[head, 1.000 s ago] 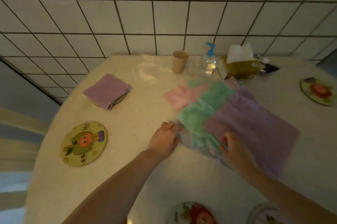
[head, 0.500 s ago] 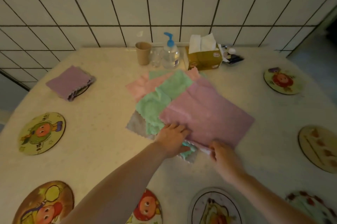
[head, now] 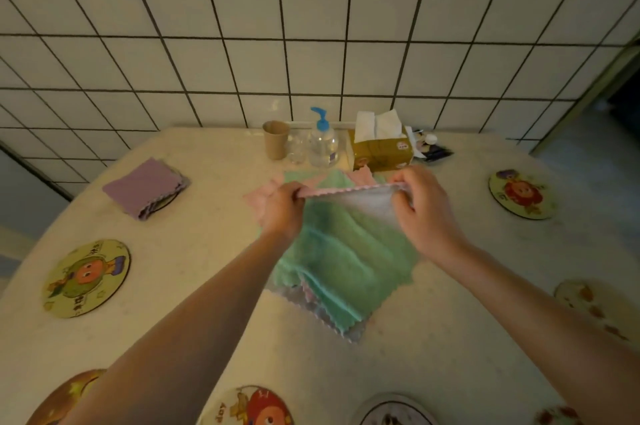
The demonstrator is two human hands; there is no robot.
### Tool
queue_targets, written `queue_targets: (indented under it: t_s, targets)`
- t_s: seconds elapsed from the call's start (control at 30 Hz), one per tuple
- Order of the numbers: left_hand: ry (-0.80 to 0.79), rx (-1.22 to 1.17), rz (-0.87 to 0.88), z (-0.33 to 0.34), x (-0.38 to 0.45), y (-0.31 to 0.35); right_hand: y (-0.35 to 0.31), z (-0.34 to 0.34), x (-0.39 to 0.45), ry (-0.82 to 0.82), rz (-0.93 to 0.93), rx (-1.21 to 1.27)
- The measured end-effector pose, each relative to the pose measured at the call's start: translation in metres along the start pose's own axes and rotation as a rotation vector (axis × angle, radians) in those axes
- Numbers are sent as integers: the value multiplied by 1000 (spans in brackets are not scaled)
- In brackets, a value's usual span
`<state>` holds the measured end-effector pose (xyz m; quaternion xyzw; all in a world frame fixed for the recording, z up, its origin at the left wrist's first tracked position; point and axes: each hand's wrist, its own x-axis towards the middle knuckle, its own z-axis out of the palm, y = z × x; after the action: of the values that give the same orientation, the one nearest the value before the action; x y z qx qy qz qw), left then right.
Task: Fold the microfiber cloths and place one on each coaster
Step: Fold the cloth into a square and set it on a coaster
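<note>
Nearest table edge: cartoon coasters [head: 247, 407] lie bare along the rim
Pile: green cloth [head: 346, 262] tops the loose cloths
My left hand [head: 282, 210]: fingers curled, pinching one corner of the pink-edged cloth [head: 356, 197]
My right hand [head: 427, 210]: pinching the other corner, cloth stretched between, lifted over the pile
Far left: folded purple cloth [head: 142, 185] resting on a coaster
Tissue box [head: 381, 151]: white tissue sticking out
Paper cup [head: 276, 140]: contents not visible
Pump bottle [head: 322, 144]: clear, by the wall

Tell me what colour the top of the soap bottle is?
The pump on the soap bottle is bright blue, seen best in the head view.
</note>
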<state>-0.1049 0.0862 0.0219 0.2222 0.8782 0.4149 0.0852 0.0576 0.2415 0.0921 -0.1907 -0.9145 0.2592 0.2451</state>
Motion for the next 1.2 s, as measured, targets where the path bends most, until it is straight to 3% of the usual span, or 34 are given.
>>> queue_targets:
  t_s: [0.23,0.37,0.57,0.67,0.8,0.97,1.13,1.2]
  targets:
    - [212,114,259,-123,-4,-16,-69,17,34,24,-142,160]
    - [236,309,407,-191,-29,-65,-114,48,25,-39,-187,156]
    - [264,419,500,-265,-119,-151,-184,102,-39,-97,-333,220]
    - [169,435,481,-273,-174,-204,-193,136,-84,-218,-308,142]
    - [-71,544,471,-264,-247,-265,-186,175,-167,-487,-186,-20]
    - [-287,475,520,-252,-311,-304,-176,188,-254,-709,-170,-103]
    - [-366,334,341,-253,-336,-315,-175,182,-293,-798,27,-122]
    - [-371,177,156,-258,-334,-311,-175,182,-298,-796,127,-63]
